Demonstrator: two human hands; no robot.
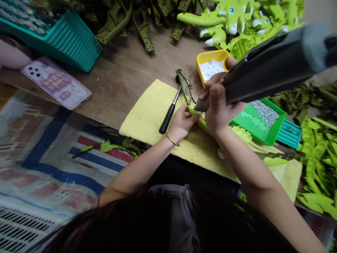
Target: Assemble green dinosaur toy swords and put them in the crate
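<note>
My right hand (218,102) is wrapped round a dark grey electric screwdriver (265,66), its tip pointing down and left. That tip meets a lime-green plastic toy part (202,123), apparently a dinosaur's, lying on a yellow cloth (143,109). With fingers closed on the same part, my left hand (183,123) steadies it near the tip; a gold bangle circles the wrist. An olive-green curved plastic piece (185,86) extends from the part's upper end. Left of it lies a small hammer (168,116) with a black handle. My right hand and the screwdriver hide some of the toy part.
A yellow tray (199,66) holds small pieces on white material. Metal screws fill part of a green basket (263,135). Lime-green toy parts (237,21) and olive parts (144,30) are heaped behind. A phone (56,82) and teal baskets (76,42) stand left.
</note>
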